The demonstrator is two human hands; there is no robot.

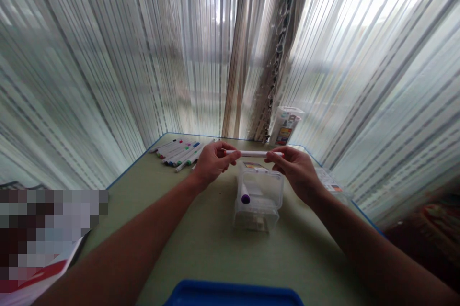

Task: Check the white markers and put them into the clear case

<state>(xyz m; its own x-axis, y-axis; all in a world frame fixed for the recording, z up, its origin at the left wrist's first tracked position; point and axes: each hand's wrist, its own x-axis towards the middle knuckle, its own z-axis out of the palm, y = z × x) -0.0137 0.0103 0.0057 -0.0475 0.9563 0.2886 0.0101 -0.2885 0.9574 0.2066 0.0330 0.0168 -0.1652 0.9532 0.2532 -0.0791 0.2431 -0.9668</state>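
Note:
A white marker pen (pixel 252 153) is held level above the green table, one end in each hand. My left hand (pixel 212 162) pinches its left end and my right hand (pixel 296 170) pinches its right end. Just below the pen stands a clear plastic box (pixel 258 200) with a purple-capped marker (pixel 245 196) upright inside it. A row of several white markers with coloured caps (pixel 178 151) lies on the table beyond my left hand.
A clear container with a printed label (pixel 285 126) stands at the back by the curtains. A flat clear lid (pixel 330 182) lies at the right edge. A blue tray edge (pixel 233 293) shows at the near side. Papers (pixel 43 272) lie at the left.

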